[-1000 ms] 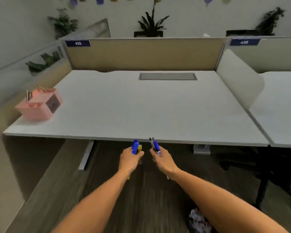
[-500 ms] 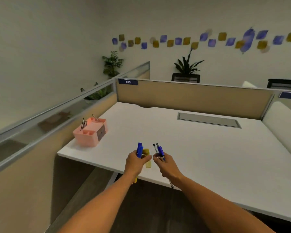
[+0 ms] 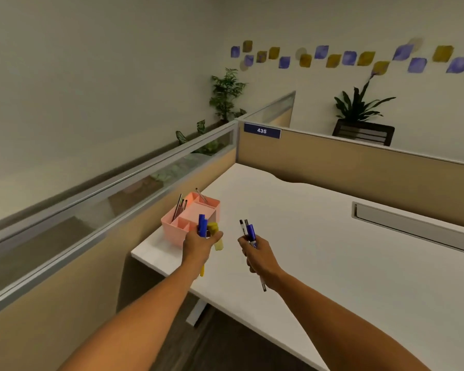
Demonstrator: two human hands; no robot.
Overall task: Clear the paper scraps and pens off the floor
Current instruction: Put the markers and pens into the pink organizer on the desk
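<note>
My left hand (image 3: 200, 246) is closed around two markers, one blue marker (image 3: 202, 225) and one yellow highlighter (image 3: 215, 231), held upright just in front of the pink organizer (image 3: 192, 219) at the near left corner of the white desk (image 3: 319, 250). My right hand (image 3: 257, 254) is clenched on three pens (image 3: 248, 231), two slim dark-tipped ones and one blue. Since half a second ago my hands have drawn apart and the left one has moved up to the organizer, which holds a few thin dark pens in its back compartments.

Organizer (image 3: 192, 223) on desk's (image 3: 319, 250) left corner, seemingly holding pens (image 3: 181, 206).
</note>
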